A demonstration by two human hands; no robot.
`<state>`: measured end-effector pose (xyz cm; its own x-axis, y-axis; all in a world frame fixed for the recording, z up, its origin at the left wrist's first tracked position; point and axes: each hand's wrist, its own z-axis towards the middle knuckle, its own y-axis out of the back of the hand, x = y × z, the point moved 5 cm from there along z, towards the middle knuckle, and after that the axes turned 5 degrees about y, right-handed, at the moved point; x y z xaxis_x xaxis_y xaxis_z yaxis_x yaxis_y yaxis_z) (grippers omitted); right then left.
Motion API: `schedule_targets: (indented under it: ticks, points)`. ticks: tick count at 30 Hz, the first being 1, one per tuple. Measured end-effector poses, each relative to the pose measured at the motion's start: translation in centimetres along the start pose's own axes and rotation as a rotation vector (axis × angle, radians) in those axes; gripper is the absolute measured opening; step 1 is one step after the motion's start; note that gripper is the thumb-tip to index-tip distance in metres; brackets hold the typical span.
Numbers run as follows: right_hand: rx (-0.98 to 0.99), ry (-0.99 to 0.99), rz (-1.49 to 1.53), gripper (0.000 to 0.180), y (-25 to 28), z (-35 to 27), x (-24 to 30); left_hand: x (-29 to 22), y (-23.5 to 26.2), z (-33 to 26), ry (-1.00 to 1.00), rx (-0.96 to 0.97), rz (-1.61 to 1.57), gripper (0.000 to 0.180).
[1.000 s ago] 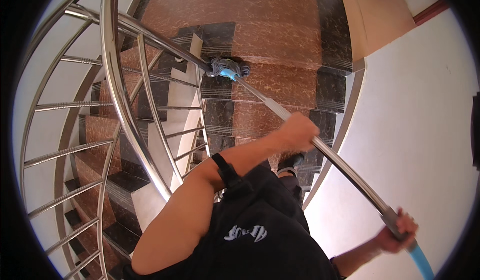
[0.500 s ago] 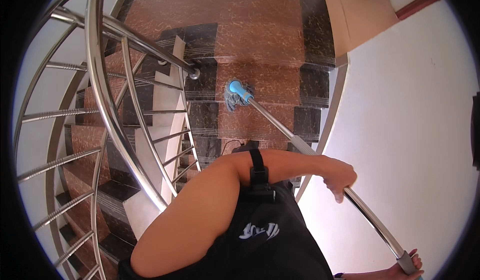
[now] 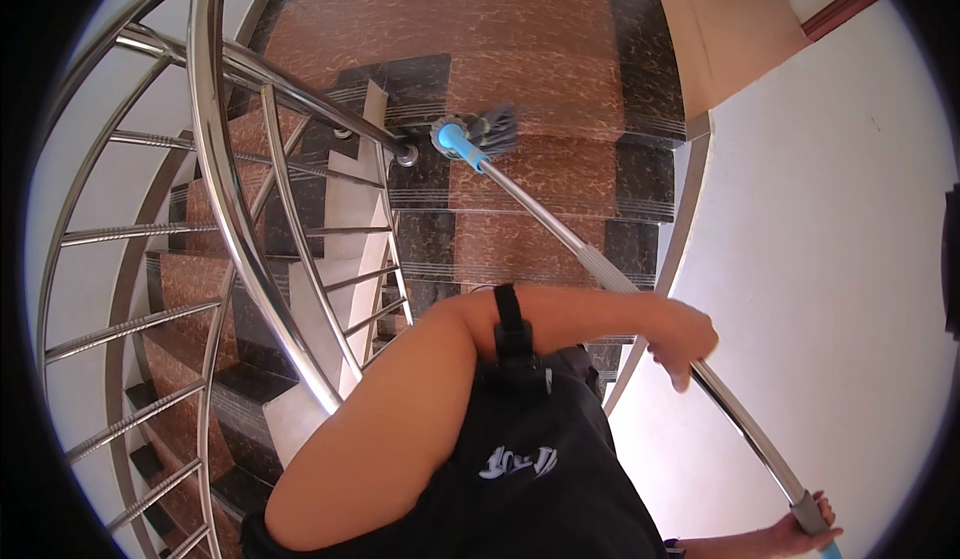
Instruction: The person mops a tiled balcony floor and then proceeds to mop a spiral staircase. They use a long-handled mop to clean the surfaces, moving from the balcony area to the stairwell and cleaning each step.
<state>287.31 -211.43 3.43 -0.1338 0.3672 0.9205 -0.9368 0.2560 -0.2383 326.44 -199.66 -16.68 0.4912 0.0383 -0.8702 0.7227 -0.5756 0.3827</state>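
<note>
A mop [image 3: 535, 204] with a metal pole, a light blue socket and grey strands slants across the view. Its strands fan out to the right at the edge of an upper stair, beside the foot of the railing. My left arm reaches across my body, and my left hand [image 3: 685, 339] is wrapped round the middle of the pole, near the wall. Lower right, my right hand [image 3: 805, 529] grips the grey sleeve near the pole's top end, which has a light blue tip. A black strap with a small device [image 3: 515, 339] sits on my left forearm.
Brown and black marble stairs [image 3: 535, 174] rise to a landing [image 3: 430, 9] at the top. A curved steel railing [image 3: 220, 159] runs along the left, with another flight beyond it. The white wall [image 3: 820, 249] stands close on the right.
The mop head has moved up and slightly left, from the lower stair to the edge of the one above, its strands swinging right. Both hands keep their hold on the pole.
</note>
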Motion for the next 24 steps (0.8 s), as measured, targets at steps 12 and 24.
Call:
schedule_targets:
  ticks: [12, 24]
  points:
    - [0.442, -0.438, -0.077, 0.028, -5.3, -12.6, -13.2, 18.9, -3.3, -2.9, 0.196, -0.050, 0.095, 0.024]
    - [0.659, -0.527, -0.031, 0.008, -11.9, -23.3, -18.6, 28.6, -5.2, -10.4, 0.530, -0.489, 0.326, 0.015]
